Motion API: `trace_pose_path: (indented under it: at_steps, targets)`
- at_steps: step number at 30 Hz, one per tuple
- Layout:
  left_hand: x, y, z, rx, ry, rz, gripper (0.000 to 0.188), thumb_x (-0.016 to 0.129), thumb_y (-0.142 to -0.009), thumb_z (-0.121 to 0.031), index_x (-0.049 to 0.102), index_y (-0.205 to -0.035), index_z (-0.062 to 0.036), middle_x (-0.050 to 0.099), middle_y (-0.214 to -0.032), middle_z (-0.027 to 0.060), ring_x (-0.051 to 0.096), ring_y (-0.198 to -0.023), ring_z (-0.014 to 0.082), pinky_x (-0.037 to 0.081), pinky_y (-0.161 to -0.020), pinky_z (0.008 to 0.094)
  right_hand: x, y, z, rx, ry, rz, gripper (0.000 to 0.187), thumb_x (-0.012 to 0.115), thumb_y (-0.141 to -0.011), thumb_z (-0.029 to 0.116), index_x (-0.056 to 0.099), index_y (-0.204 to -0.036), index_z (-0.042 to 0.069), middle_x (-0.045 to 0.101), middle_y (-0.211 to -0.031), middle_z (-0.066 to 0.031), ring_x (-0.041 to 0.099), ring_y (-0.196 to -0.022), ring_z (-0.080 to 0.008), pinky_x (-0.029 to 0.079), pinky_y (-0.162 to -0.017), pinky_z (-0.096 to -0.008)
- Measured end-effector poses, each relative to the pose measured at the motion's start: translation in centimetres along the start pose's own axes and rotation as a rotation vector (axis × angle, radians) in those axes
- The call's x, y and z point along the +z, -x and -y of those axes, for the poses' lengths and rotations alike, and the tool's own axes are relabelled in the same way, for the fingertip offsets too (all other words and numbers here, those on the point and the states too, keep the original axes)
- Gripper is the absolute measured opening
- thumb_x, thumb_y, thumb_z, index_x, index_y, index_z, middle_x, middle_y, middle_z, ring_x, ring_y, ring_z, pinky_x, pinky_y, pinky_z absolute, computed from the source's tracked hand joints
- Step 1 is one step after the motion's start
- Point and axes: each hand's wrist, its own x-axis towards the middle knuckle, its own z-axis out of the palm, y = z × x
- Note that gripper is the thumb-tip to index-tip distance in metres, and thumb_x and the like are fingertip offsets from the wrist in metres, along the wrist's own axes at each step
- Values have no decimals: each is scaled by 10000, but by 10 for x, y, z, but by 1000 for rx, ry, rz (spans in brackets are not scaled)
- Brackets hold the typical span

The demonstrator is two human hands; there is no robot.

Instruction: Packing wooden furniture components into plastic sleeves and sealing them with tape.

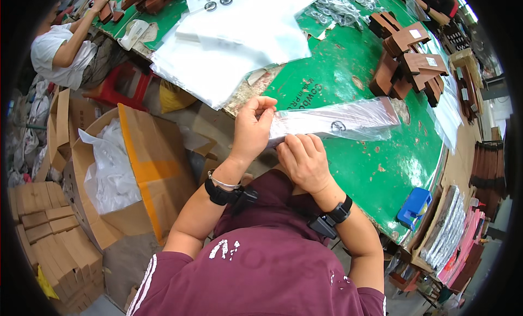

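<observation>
A long, flat brown piece inside a clear plastic bag (348,118) lies across the table's near edge, its far end resting on the green top. My left hand (254,128) is closed at the bag's left end, thumb and fingers pinching the plastic. Along the near edge of the same bag, the curled fingers of my right hand (305,159) grip it. The brown piece shows only faintly through the plastic.
Clear plastic bags (245,38) are piled on the green table (376,179). Brown wooden pieces (411,59) are stacked at the far right. A blue tape dispenser (414,208) stands near the right edge. Left are a cardboard box (158,169) and a person (68,49).
</observation>
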Motion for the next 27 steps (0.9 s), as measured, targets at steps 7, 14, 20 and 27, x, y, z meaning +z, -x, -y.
trace_pose_path:
  at_steps: [7,14,20,27]
  targets:
    - [1,-3,1,38,-23,-24,142,565,-906,0,636,-1027,20,665,-901,65,612,-809,113,501,-743,257,3,-2,-2,18,17,-33,170,655,-780,122,649,-927,37,597,-999,-95,599,-899,-223,488,-785,-372]
    - [-6,-31,-12,-200,-163,113,193,536,-885,2,644,-1044,3,624,-908,29,548,-797,80,453,-698,225,-5,-5,-25,54,-73,-106,263,706,-781,113,670,-1032,44,593,-1010,-79,613,-929,-250,521,-807,-376]
    - [-13,-54,-10,-317,-143,223,206,521,-876,27,648,-1037,0,630,-911,48,558,-791,94,460,-692,232,-16,-25,-29,123,-176,-12,407,782,-736,164,660,-1115,80,583,-1050,-64,574,-1009,-275,481,-860,-403]
    - [-11,-51,-6,-282,-128,190,204,520,-871,27,650,-1026,2,627,-885,44,561,-803,94,463,-705,230,-8,-33,-26,162,-220,-55,287,765,-754,144,660,-1015,93,600,-1005,-52,576,-923,-261,451,-808,-393]
